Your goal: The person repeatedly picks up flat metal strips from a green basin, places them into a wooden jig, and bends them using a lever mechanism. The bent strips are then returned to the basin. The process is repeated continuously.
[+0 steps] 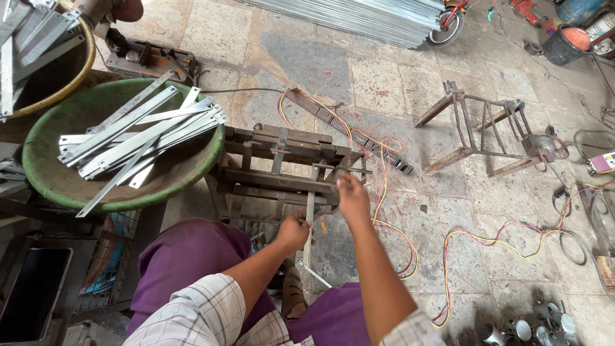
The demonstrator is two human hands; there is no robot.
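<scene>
My left hand (293, 234) grips thin grey metal strip (309, 224), upright in rusty jig (282, 170); right hand (352, 195) loose, fingers released above it.

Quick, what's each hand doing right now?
Left hand: closed around the metal strip.
Right hand: raised over the jig, blurred; cannot tell whether open or holding anything.

Clothing only: short-sleeved shirt (192, 314), pale checked weave with thin dark grid lines, cuffs ending above the elbows (right cuff (410, 330) barely in frame at the bottom edge). Forearms bare, no watch, no rings, no gloves on either of the 2 hands. Purple trousers (192, 256), plain cloth, loose over both knees. 1 brown strapped sandal (293, 296) visible between the legs.
</scene>
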